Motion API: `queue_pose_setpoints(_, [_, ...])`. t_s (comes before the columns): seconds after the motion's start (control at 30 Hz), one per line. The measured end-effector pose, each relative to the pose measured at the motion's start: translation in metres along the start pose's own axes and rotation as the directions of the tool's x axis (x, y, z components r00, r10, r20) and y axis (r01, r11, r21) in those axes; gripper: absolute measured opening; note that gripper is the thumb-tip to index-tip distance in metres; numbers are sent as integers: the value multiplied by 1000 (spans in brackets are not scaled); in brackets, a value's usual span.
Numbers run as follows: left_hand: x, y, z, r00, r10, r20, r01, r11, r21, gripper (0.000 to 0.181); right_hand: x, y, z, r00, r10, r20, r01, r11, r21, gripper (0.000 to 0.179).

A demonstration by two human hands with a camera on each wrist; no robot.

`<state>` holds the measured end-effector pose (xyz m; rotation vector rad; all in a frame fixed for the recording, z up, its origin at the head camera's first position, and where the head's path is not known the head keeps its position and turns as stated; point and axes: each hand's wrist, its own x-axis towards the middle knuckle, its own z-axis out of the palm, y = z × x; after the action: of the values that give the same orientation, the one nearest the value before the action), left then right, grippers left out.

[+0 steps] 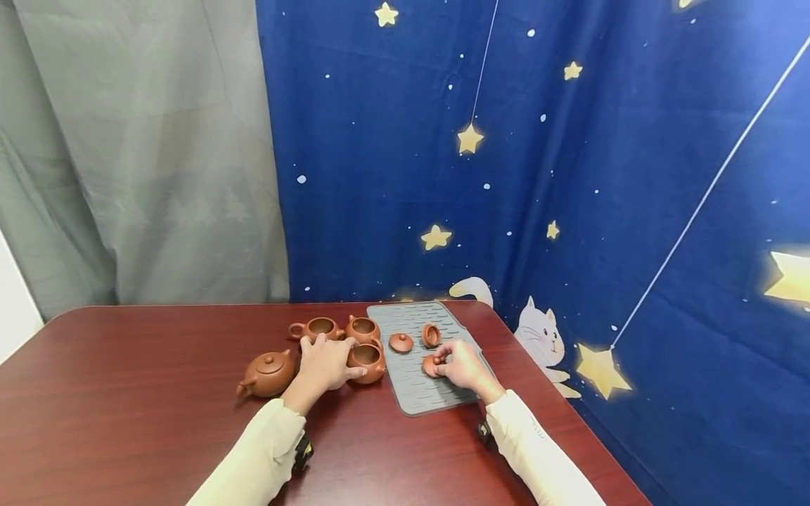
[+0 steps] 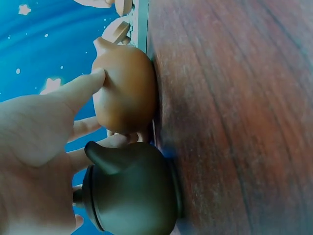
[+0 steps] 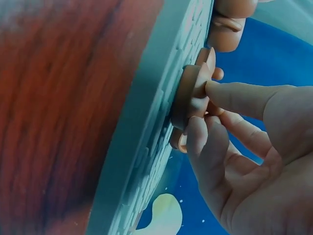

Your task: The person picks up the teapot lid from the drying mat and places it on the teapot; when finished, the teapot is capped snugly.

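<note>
My left hand (image 1: 321, 367) holds an open brown clay teapot (image 1: 372, 372) standing on the table. In the left wrist view its thumb presses the near side of that teapot (image 2: 128, 90), with the other fingers behind it. My right hand (image 1: 465, 365) pinches a brown teapot lid (image 1: 428, 366) low over the grey mat (image 1: 420, 402); in the right wrist view, thumb and fingers meet around the lid (image 3: 188, 93). Two more lids lie on the mat: one knob up (image 1: 401, 344), another tipped with its hollow underside showing (image 1: 432, 335).
Two more open teapots stand behind my left hand, one at the left (image 1: 320, 326) and one beside the mat (image 1: 363, 329). A lidded teapot (image 1: 271, 374) stands left of that hand. Curtains (image 1: 405, 140) hang behind the wooden table (image 1: 145, 393).
</note>
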<state>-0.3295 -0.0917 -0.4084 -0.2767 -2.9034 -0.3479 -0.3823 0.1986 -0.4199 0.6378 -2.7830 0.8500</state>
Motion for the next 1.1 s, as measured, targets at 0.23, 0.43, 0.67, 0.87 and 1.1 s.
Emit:
queue_pose_setpoints(0.23, [2,-2,1,1000,-7,-19,8,1000,16,55,1,-4,1,1000,-4,-18,5,999,45,12])
queue_pose_setpoints(0.43, [1,0,0,1000,-25,-11,25,1000,18,52,2,-8,4,1000,-1,-12,2,998,59,12])
queue_pose_setpoints(0.67, [0,7,-3,999,-34,3,34,999,19,52,0,-10,9,997,10,-71,-1,992,127,10])
queue_pose_setpoints(0.87, [5,7,-3,1000,-3,-2,3,1000,30,48,-1,-17,11,990,68,-123,-48,986,160,8])
queue_pose_setpoints(1.1, [4,6,0,1000,12,0,-12,999,42,47,0,-32,17,983,91,-161,-63,983,170,7])
